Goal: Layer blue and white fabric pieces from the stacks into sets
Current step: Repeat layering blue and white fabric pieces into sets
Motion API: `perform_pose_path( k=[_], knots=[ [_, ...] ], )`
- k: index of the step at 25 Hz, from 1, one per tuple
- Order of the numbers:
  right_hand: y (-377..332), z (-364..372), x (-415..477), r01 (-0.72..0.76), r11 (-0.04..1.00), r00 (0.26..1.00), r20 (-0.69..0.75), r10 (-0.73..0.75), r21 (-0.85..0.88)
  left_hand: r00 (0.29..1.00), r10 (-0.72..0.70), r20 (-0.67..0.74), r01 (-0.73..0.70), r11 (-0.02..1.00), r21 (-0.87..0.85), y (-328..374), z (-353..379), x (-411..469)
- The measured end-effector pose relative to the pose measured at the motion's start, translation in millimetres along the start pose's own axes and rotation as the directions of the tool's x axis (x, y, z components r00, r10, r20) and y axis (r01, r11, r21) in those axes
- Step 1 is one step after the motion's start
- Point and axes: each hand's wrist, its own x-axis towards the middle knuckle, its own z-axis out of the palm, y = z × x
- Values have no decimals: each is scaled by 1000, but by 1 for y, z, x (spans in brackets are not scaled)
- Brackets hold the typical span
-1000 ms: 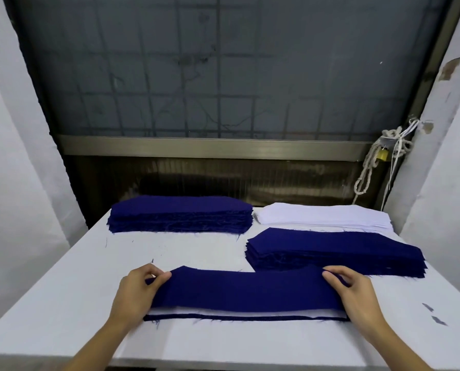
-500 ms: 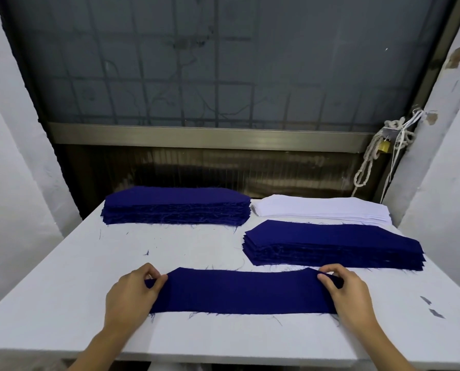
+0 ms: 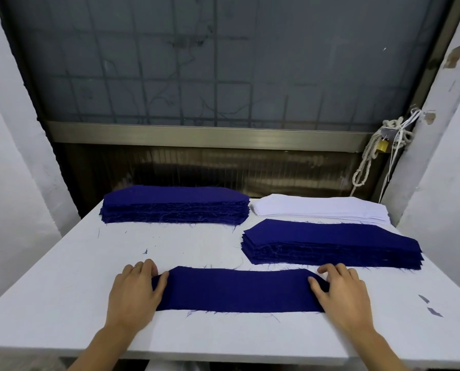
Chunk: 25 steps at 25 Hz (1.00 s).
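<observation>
A long blue fabric piece (image 3: pixel 236 290) lies flat near the front of the white table (image 3: pixel 63 277), covering the layers under it. My left hand (image 3: pixel 133 293) lies flat on its left end, fingers straight, thumb on the cloth. My right hand (image 3: pixel 341 293) presses the right end the same way. Behind, a thick blue stack (image 3: pixel 175 204) sits at the back left. A white stack (image 3: pixel 319 210) sits at the back right. A second blue stack (image 3: pixel 330 245) lies just in front of the white one.
White walls close in on both sides of the table. A dark window with a metal sill (image 3: pixel 202 135) stands behind it. A rope and padlock (image 3: pixel 381 148) hang at the right. Small fabric scraps (image 3: pixel 429 306) lie near the table's right edge.
The top blue piece was lowered onto the white and blue layers, hiding them. My hands went from pinching its ends to lying flat on them.
</observation>
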Motion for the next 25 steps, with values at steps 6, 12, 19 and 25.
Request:
perform_pose_path(
  k=[6,12,19,25],
  knots=[
    [-4,-4,-2,40,999,997,60,-39,-10,995,-52,80,57,997,-54,-1,-3,-1],
    [-5,-16,-5,-31,976,992,127,3,217,942,-166,292,288,846,-448,-4,-10,2],
    [-3,-21,-7,-75,931,978,209,-1,357,931,-107,349,303,759,-576,-9,-22,-1],
    [-1,-23,-9,4,877,997,61,-38,481,870,-30,492,342,756,-559,-12,-35,8]
  ],
)
